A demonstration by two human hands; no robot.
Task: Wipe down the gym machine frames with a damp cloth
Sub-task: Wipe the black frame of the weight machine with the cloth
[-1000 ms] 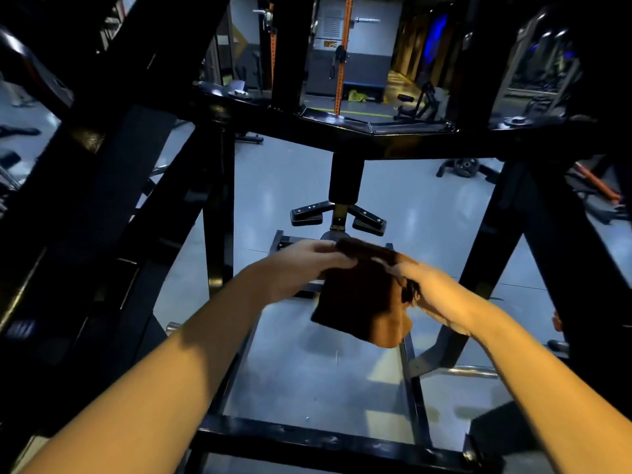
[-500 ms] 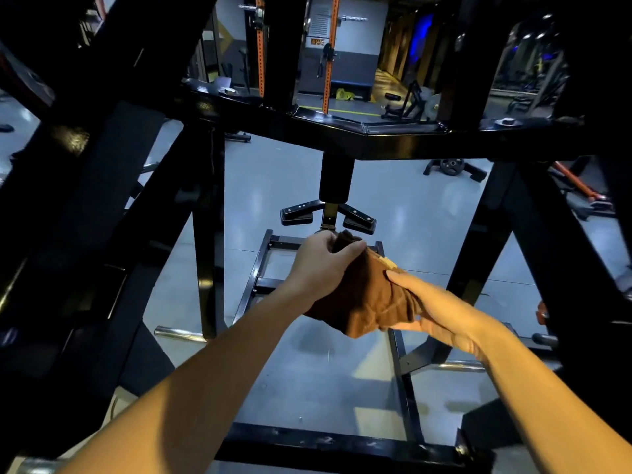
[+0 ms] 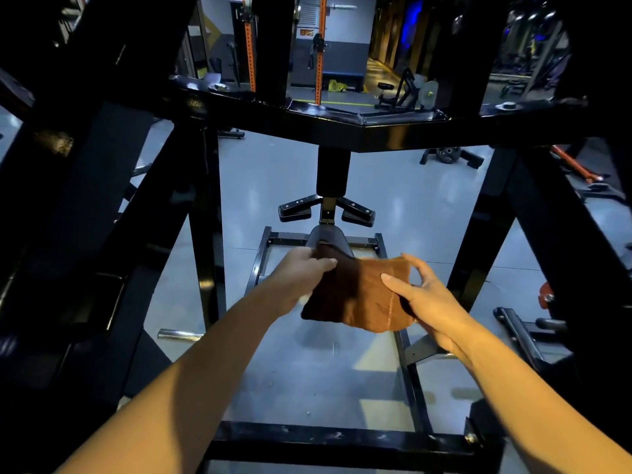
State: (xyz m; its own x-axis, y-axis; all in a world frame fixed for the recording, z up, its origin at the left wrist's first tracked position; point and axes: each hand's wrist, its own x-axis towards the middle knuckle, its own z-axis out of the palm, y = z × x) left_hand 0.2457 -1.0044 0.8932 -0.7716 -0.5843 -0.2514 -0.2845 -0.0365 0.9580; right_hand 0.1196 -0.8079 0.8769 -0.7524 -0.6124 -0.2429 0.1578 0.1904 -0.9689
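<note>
Grey gym floor (image 3: 342, 371) beneath a black machine frame (image 3: 359, 130). Left hand (image 3: 304, 271) and right hand (image 3: 424, 299) pinch opposite edges of a folded brown cloth (image 3: 359, 295), held in the air above the floor; fingers behind the cloth are hidden.

A glossy grey floor (image 3: 297, 364) carries the black machine frame (image 3: 342, 439) and a weight plate (image 3: 448, 155).

Open gap ahead between black uprights (image 3: 205, 234); crossbar (image 3: 342, 128) blocks above.
</note>
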